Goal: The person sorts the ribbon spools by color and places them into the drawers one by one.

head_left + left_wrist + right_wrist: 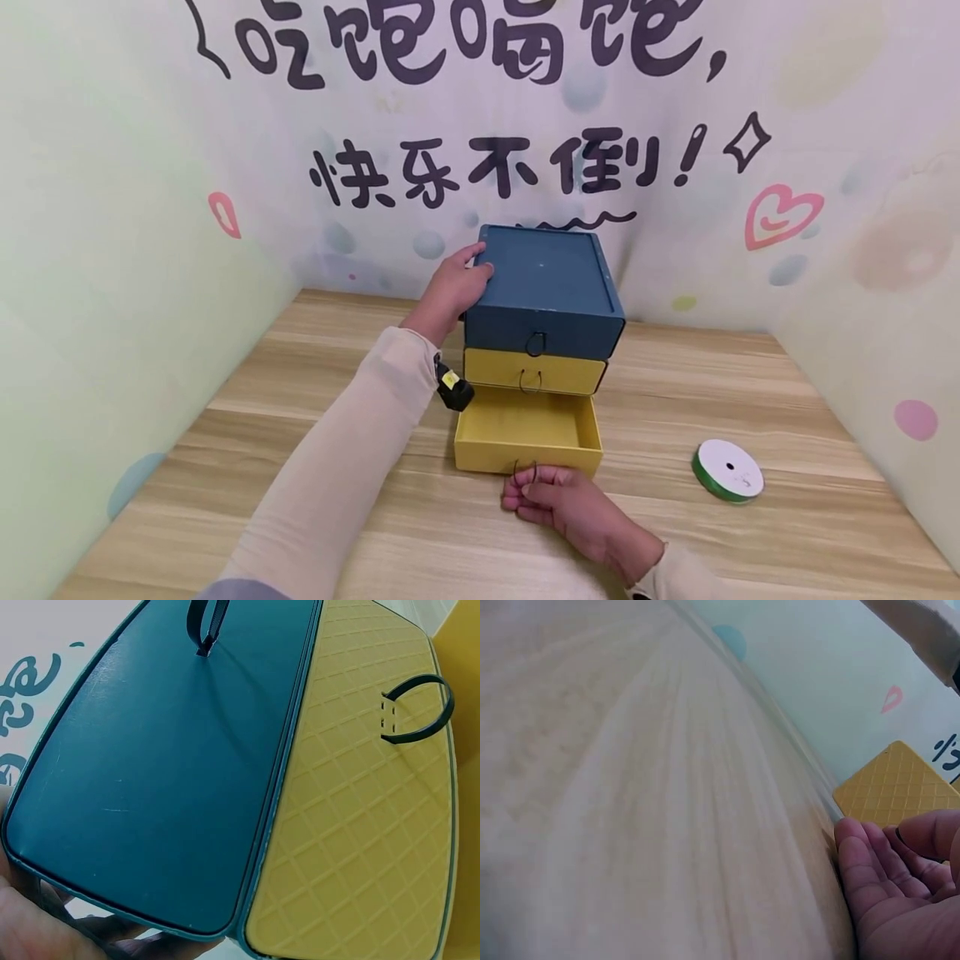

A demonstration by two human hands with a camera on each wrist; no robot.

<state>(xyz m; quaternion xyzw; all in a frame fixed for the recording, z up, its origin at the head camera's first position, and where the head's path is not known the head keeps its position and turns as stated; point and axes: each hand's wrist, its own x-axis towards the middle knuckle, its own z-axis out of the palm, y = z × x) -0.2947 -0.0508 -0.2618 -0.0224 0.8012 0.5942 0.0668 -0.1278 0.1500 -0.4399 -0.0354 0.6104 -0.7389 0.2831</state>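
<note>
A small chest of drawers stands on the table, with a blue top drawer (498,329), a yellow middle drawer (487,367) and a yellow bottom drawer (480,455). The bottom drawer is pulled well out, its inside bare; the two above are closed. My left hand (459,287) rests against the chest's upper left edge, fingertips over the rim of the blue top (551,267) and other fingers along the side (112,928). In front of the bottom drawer, my right hand (573,507) pinches its dark loop handle (516,471), palm turned up in the right wrist view.
A roll of green ribbon (729,471) with a white face lies on the wooden table (337,350) to the right of the chest. Dark loop handles (420,709) stick out from the closed drawers. A printed wall (450,108) stands close behind, with pale side walls left and right.
</note>
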